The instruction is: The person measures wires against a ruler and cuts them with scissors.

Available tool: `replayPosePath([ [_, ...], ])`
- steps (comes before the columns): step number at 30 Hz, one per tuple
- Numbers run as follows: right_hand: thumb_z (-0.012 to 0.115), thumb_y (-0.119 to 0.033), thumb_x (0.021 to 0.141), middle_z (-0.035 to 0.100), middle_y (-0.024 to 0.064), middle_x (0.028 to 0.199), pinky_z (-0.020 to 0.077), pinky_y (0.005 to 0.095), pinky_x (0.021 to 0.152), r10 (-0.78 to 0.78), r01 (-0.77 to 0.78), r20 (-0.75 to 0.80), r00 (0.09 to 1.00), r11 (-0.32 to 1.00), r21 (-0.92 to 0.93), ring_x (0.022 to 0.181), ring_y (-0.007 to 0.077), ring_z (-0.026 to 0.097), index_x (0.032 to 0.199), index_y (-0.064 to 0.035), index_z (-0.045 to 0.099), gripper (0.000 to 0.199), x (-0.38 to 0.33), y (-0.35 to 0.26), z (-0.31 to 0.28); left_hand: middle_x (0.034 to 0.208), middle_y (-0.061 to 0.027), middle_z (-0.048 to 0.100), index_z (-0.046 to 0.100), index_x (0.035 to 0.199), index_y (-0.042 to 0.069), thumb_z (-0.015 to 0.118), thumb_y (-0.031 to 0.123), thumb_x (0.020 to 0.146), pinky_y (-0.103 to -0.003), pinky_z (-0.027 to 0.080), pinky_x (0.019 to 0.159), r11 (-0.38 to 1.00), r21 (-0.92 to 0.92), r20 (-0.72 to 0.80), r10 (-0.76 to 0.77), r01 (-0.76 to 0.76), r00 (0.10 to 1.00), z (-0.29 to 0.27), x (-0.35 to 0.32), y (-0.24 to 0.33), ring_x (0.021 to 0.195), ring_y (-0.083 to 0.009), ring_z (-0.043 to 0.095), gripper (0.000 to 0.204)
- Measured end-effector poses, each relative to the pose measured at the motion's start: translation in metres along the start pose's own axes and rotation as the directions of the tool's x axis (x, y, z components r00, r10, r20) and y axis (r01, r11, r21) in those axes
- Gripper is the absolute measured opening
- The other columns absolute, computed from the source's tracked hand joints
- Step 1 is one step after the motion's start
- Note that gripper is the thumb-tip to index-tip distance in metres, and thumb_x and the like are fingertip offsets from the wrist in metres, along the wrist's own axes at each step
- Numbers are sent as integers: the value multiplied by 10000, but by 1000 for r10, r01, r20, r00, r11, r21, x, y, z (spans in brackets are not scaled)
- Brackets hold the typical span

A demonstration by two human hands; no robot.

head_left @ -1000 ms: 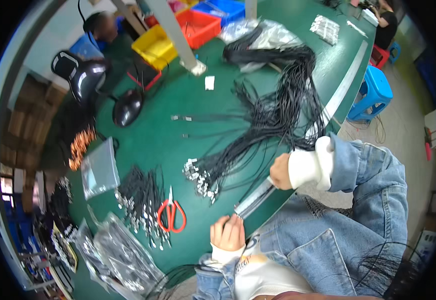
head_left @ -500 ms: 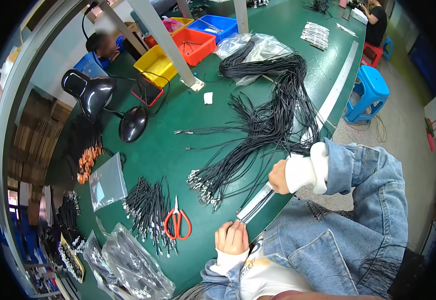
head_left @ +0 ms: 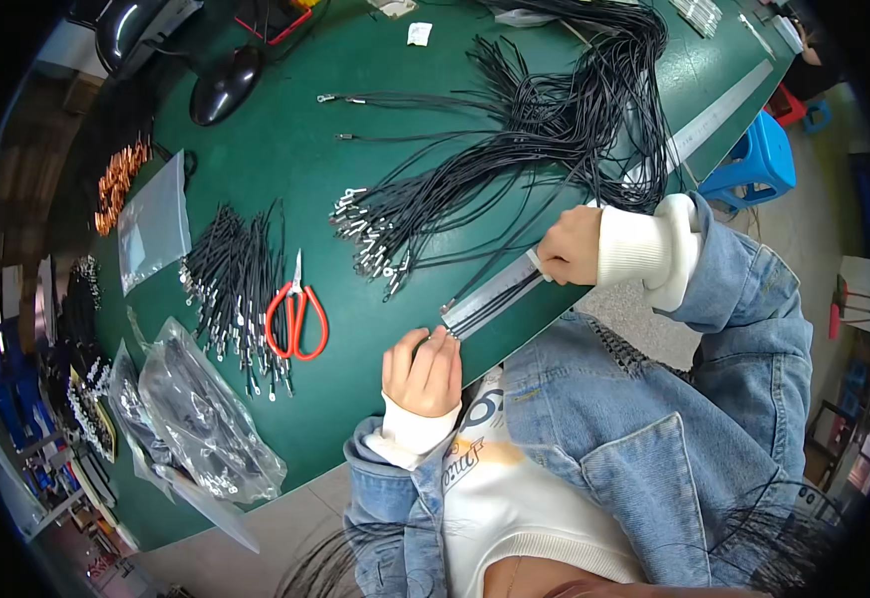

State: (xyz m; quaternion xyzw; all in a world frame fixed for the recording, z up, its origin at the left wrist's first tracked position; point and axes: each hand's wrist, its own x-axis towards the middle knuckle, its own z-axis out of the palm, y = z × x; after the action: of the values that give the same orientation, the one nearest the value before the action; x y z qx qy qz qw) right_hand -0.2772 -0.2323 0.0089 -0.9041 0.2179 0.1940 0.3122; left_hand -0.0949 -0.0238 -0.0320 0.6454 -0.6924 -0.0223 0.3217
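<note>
Several black cords (head_left: 500, 299) lie stretched along a pale ruler strip (head_left: 467, 303) at the table's near edge. My left hand (head_left: 423, 373) presses its fingertips together on their tipped ends at the strip's near end. Farther along the strip, my right hand (head_left: 569, 245) is closed round the same cords; its fingertips are partly hidden. Beyond both hands spreads a big bundle of long black cords (head_left: 555, 149) with silver metal ends. Left of my left hand lie scissors with red handles (head_left: 298, 291), beside a pile of short black cords (head_left: 236, 274).
Clear plastic bags (head_left: 201, 419) lie at the near left, a flat clear bag (head_left: 154, 224) farther back. Copper-coloured cord ends (head_left: 121, 184) and a black lamp (head_left: 226, 88) stand at the far left. A blue stool (head_left: 754, 164) is beyond the table's right edge.
My view has tilted downward, so the table's things sit higher in the picture. Both hands keep their places on the cords along the strip.
</note>
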Motion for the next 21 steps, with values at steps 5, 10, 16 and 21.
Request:
replayPosePath([
  [5, 515, -170, 781, 654, 70, 657, 511, 359, 595, -29, 27, 24, 999, 998, 57, 611, 267, 639, 688, -86, 660, 192, 0, 2, 1, 919, -65, 646, 635, 852, 22, 710, -38, 660, -348, 449, 689, 1000, 19, -8, 5, -5, 1000, -1, 2, 0, 838, -259, 595, 215],
  [10, 517, -170, 782, 625, 127, 631, 504, 388, 583, 23, -28, -68, 997, 997, -76, 599, 315, 623, 655, -59, 637, 207, -1, -6, 2, 923, -65, 648, 637, 855, 19, 708, -44, 658, -346, 452, 704, 1000, 20, 8, -1, 1, 1000, 1, 1, 0, 850, -259, 595, 219],
  [16, 513, -170, 787, 602, 158, 617, 499, 396, 574, 59, -60, -30, 998, 998, -18, 595, 333, 615, 633, -34, 621, 232, 3, -6, 0, 932, -69, 649, 640, 853, 16, 709, -51, 656, -347, 453, 715, 1000, 15, 25, -8, 8, 1000, 1, 1, 0, 859, -263, 595, 219],
  [21, 513, -157, 800, 622, 118, 618, 500, 374, 572, 28, -28, -22, 999, 999, 20, 589, 307, 620, 658, -45, 627, 214, 1, -1, 1, 929, -71, 651, 641, 847, 14, 708, -51, 652, -348, 453, 710, 1000, 23, 31, -3, 2, 1000, 0, 1, 0, 856, -264, 597, 217],
])
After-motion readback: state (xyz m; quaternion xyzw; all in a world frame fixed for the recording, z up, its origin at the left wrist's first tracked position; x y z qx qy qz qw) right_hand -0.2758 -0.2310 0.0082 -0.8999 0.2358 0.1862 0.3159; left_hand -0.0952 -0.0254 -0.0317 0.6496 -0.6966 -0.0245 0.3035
